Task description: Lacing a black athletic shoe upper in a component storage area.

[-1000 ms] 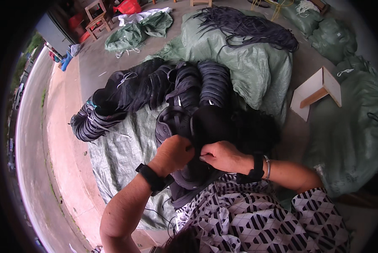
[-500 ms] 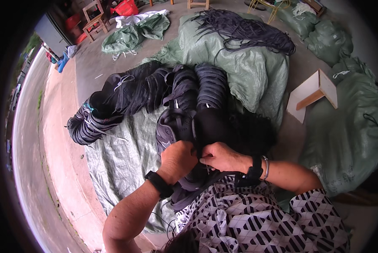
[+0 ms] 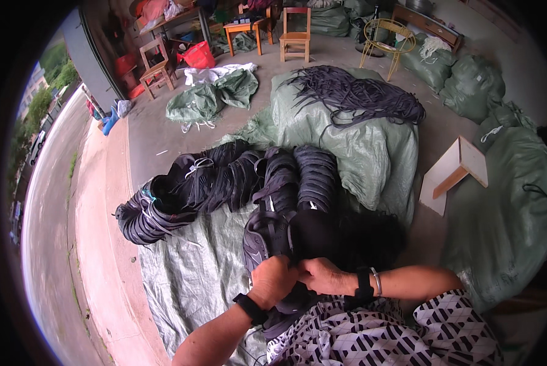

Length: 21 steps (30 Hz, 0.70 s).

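Observation:
In front of my body lies a black shoe upper (image 3: 260,239) with a pale mark on its side. My left hand (image 3: 273,280) is closed over its near part. My right hand (image 3: 325,276) meets the left one there, with fingertips pinched together; the dark thing between them is too hidden to name. Just beyond are stacked rows of black shoe uppers (image 3: 316,177), nested in one another. Another row of uppers (image 3: 157,216), some with loose laces, curves off to the left. A heap of dark laces (image 3: 362,97) rests on a green sack (image 3: 377,158) farther back.
A green woven sheet (image 3: 188,280) lies under the uppers. Full green sacks (image 3: 499,213) line the right side, near an angled white board piece (image 3: 462,165). Behind stand wooden chairs (image 3: 295,38), a yellow round-framed stool (image 3: 388,36) and a red bag (image 3: 198,56).
The view has tilted up, so the scene sits lower and more of the back of the room shows. My hands stay together at the same upper, now closer to each other.

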Each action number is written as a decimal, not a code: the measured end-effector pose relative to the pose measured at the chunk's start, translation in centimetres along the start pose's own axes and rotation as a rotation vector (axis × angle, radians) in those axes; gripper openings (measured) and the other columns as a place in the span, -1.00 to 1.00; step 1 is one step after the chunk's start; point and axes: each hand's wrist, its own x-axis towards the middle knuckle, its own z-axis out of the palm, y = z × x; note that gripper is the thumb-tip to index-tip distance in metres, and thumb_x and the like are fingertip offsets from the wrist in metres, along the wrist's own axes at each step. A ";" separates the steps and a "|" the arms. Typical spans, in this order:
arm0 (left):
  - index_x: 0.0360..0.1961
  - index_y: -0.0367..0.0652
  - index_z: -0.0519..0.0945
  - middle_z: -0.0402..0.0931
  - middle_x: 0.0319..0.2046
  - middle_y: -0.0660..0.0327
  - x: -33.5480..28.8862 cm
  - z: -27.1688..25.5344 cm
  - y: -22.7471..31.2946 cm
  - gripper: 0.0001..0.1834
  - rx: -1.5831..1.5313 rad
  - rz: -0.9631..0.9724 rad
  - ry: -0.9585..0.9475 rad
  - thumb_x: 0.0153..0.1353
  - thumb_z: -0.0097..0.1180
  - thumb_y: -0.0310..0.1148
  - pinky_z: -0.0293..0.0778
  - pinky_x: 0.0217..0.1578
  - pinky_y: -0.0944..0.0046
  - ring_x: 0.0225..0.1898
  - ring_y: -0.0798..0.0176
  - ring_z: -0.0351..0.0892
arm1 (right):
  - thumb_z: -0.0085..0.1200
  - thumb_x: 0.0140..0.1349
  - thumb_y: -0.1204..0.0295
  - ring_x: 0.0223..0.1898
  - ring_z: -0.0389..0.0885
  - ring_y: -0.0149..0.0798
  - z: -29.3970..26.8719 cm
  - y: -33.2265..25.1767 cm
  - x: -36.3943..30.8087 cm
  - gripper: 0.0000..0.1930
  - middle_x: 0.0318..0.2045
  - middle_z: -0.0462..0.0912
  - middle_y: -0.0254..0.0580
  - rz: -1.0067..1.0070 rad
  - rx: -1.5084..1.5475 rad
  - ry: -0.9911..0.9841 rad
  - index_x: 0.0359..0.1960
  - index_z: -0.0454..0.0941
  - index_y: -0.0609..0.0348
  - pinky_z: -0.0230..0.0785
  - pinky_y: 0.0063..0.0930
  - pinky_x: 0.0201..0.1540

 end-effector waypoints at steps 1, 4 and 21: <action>-0.41 -0.16 0.60 0.60 -0.43 -0.01 -0.1 0.0 -0.1 -0.73 -0.046 -0.014 -0.007 0.08 -0.01 -0.19 0.48 -0.24 0.02 -0.30 -0.10 0.61 | 0.02 0.24 0.41 -0.56 0.58 -0.38 -0.2 0.3 0.4 -0.83 -0.62 0.56 -0.18 0.243 0.219 -0.103 -0.43 0.48 0.27 0.34 -0.48 -0.59; -0.43 -0.17 0.59 0.59 -0.56 0.05 -0.1 0.2 -0.2 -0.70 -0.082 -0.023 -0.019 0.13 -0.05 -0.17 0.48 -0.28 0.05 -0.35 -0.04 0.62 | 0.02 0.23 0.44 -0.61 0.53 -0.38 -0.6 1.0 1.1 -0.86 -0.58 0.56 -0.13 0.768 1.133 -0.249 -0.42 0.48 0.26 0.30 -0.51 -0.63; -0.31 -0.27 0.49 0.49 -0.59 0.19 -0.8 -0.5 -1.7 -0.60 -1.361 0.092 0.367 0.37 -0.21 -0.13 0.27 -0.67 0.44 -0.69 0.45 0.33 | 0.30 -0.10 0.26 -0.17 0.42 -0.16 -4.3 -3.4 1.4 -0.65 -0.21 0.32 -0.17 -0.730 -0.867 0.004 -0.31 0.48 0.12 0.41 -0.29 -0.25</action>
